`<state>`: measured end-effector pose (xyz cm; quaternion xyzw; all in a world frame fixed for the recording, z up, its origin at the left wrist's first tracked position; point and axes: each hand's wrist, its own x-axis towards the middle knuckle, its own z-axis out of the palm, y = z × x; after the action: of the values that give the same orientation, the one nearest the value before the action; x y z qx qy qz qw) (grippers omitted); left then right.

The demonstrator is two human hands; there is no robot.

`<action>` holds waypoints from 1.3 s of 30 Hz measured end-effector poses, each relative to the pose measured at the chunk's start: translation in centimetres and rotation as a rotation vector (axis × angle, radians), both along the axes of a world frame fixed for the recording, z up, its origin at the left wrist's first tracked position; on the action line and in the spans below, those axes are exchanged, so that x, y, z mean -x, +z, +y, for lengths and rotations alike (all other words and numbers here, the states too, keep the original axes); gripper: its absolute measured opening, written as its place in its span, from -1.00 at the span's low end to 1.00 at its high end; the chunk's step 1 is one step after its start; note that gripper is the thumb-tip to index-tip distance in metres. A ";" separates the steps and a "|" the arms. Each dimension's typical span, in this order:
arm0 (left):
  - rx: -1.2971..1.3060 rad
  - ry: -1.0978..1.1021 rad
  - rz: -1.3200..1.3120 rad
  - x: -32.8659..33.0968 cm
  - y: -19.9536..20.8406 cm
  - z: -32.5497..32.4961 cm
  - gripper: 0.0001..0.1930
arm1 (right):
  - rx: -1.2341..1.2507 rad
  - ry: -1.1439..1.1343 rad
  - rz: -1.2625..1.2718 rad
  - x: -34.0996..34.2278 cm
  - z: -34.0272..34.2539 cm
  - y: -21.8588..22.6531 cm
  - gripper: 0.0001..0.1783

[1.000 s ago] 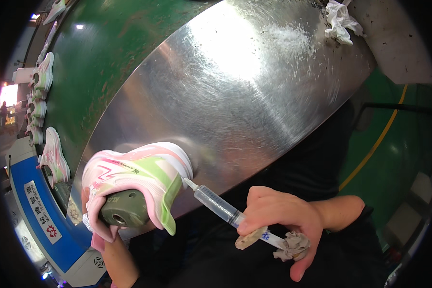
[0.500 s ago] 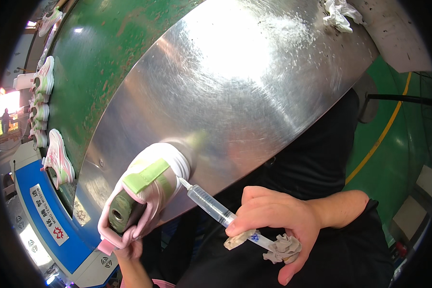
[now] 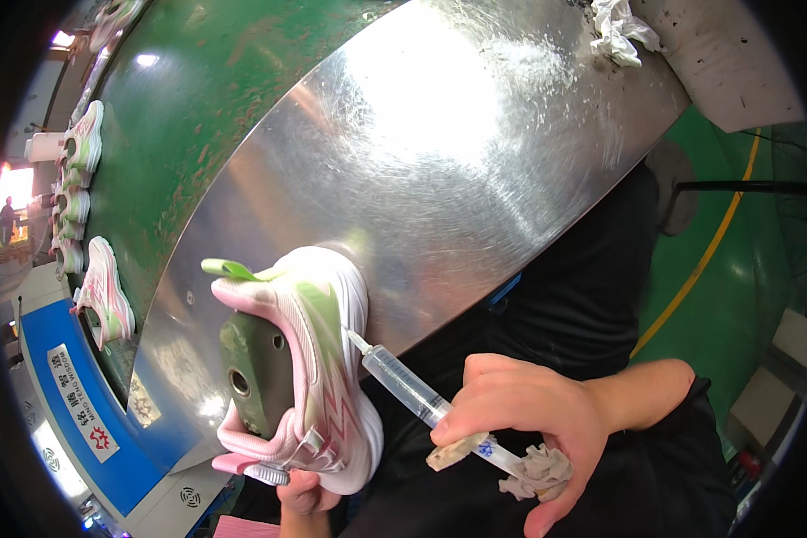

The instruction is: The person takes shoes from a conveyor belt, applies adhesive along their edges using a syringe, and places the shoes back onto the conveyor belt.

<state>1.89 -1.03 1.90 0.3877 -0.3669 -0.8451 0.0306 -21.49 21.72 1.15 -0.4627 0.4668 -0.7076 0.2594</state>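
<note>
My left hand [image 3: 307, 492] is closed on the near end of a pink, green and white sneaker [image 3: 318, 368], by its tongue and laces; most of the fingers are hidden beneath it. A dark green shoe last [image 3: 258, 377] with round holes fills the opening. The heel, with a light green pull tab, points away over the metal table [image 3: 403, 215]. In my right hand [image 3: 524, 408] is a clear syringe [image 3: 410, 384], fingers around the barrel's end and thumb near the plunger. Crumpled whitish wrapping [image 3: 538, 472] covers the plunger end. The nozzle meets the sneaker's side near the sole edge.
On the left, more sneakers [image 3: 106, 291] stand along a green conveyor belt [image 3: 179, 134] beside a blue and white machine [image 3: 90, 386]. Crumpled white tissue [image 3: 623, 31] lies at the table's far right corner. A black bar [image 3: 744, 186] juts in at the right.
The sneaker has turned in my left hand, so its long side now faces the syringe instead of the heel. The syringe has shifted slightly to the right with my right hand.
</note>
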 end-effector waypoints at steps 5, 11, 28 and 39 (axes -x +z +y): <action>-0.202 -0.065 0.028 1.3 -0.6 2.3 -0.17 | 0.019 -0.047 -0.050 -0.9 0.0 1.1 0.01; -0.506 -0.135 0.169 2.4 -1.8 2.5 -0.14 | -0.100 0.146 -0.157 -0.3 1.6 3.9 0.04; -0.610 -0.310 0.295 11.1 -2.0 6.9 -0.29 | -0.300 0.064 0.001 -0.3 6.7 11.4 0.01; -0.705 -0.283 0.457 14.8 -2.5 8.0 -0.26 | -0.285 -0.070 0.192 -0.8 8.0 11.7 0.01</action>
<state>-12.88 6.95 -0.59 0.1236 -0.0894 -0.9785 -0.1392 -20.67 29.74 12.88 -0.4699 0.6008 -0.5957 0.2517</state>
